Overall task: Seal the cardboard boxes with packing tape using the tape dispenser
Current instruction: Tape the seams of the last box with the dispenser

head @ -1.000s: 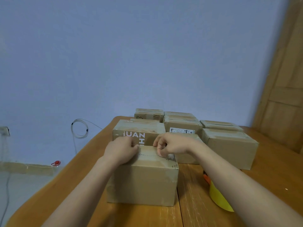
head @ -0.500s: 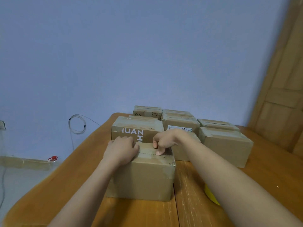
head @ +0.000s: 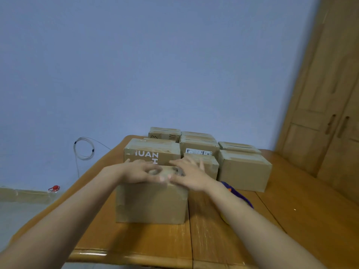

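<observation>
Brown cardboard box (head: pixel 152 203) sits at near centre of wooden table (head: pixel 223 245), front face toward camera. Both hands on its top. Left hand (head: pixel 138 171) lies palm down on left part of top, fingers straight and slightly spread, thumb tip at top front edge. Right hand (head: pixel 189 174) lies palm down on right part, fingers spread and pointing away, thumb tip touching or almost touching left thumb; frame is blurred there. Neither hand grips anything. Glossy tape on the top between the hands, details unclear. Just right of box, mostly hidden behind right forearm, tape dispenser (head: pixel 240 197) lies on table, purple and yellow parts showing. Behind the near box, more boxes in rows: printed box (head: pixel 152 152) with white letters directly behind, labelled box (head: pixel 199 147) beside it, plain box (head: pixel 245 171) to the right. Blue wall (head: pixel 155 65) behind, coiled cable (head: pixel 84 148) hanging on it at left, wooden cabinet (head: pixel 334 105) at right.
</observation>
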The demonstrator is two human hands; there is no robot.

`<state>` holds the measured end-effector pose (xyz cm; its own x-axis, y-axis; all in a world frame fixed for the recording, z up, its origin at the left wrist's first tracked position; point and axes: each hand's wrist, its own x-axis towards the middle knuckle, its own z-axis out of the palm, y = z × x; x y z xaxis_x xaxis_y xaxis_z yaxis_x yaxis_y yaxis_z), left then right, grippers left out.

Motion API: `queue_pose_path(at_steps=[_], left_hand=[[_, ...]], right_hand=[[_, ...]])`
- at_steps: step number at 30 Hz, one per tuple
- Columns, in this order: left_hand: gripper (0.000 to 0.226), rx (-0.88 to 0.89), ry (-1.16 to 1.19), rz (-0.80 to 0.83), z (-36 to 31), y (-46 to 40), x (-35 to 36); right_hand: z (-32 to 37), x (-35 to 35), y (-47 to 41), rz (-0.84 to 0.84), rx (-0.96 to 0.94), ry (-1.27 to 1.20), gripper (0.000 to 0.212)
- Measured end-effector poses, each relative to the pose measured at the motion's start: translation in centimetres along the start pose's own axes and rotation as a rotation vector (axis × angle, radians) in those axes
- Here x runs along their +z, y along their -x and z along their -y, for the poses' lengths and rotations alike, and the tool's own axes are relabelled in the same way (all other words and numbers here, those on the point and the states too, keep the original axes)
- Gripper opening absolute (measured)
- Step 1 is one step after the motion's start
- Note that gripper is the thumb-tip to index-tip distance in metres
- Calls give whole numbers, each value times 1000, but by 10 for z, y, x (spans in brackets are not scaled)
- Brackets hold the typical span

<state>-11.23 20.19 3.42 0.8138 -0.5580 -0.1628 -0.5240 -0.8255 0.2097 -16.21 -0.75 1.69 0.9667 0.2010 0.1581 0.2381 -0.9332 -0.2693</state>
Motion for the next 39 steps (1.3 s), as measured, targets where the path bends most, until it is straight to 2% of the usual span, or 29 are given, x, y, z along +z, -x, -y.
queue_pose_path(at_steps=[2,4,7,11,18,21,25,28,35,39], left_hand=[[134,13,-79,93,1,2,0],[137,-6,-153,117,4,2,1],[116,-32,-187,70,12,-1,10],[100,-1,-167,-60,13,4,20],[88,7,-256,-116,-17,18,0],[87,19,-239,-139,-35,22,-18],[103,58,-245,-200,-65,22,-48],[88,96,-281,-292,-85,14,-69],[76,165,-424,-526,-130,-29,-106],[72,222,-430,-588,-157,-70,-132]], right_hand=[[5,7,7,94,-45,116,72],[6,17,9,131,-47,160,83],[5,23,11,82,-36,118,90],[5,22,14,97,-42,94,87],[1,-6,28,112,-73,129,78],[-1,-37,37,57,-85,151,73],[-11,-83,39,-42,-101,211,72],[-22,-112,37,-103,-94,268,72],[-63,-172,26,-244,-44,358,71],[-93,-204,10,-275,18,389,71]])
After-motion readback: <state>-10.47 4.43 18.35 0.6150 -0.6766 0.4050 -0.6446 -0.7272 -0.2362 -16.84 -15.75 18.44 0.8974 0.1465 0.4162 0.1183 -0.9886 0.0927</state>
